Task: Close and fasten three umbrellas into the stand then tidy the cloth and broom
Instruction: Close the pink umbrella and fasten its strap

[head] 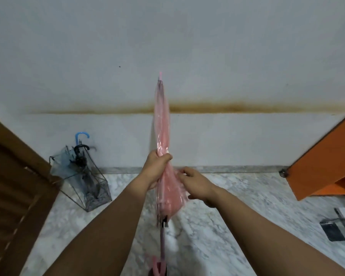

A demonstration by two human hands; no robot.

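A folded pink see-through umbrella (pixel 162 124) points tip-up in front of me, its pink hooked handle (pixel 157 265) low near the bottom edge. My left hand (pixel 157 166) grips the folded canopy around its middle. My right hand (pixel 195 184) pinches the loose pink canopy folds just below, on the right side. To the left, a wire umbrella stand (pixel 100 188) leans against the wall. It holds two closed umbrellas, one with a blue handle (pixel 82 135) and one with a black handle (pixel 82 147).
A brown wooden door (pixel 12 186) fills the left edge. An orange cabinet door (pixel 327 162) juts in at the right. Dark and white flat items (pixel 339 226) lie on the marble floor (pixel 237 206) at the lower right. A white wall stands ahead.
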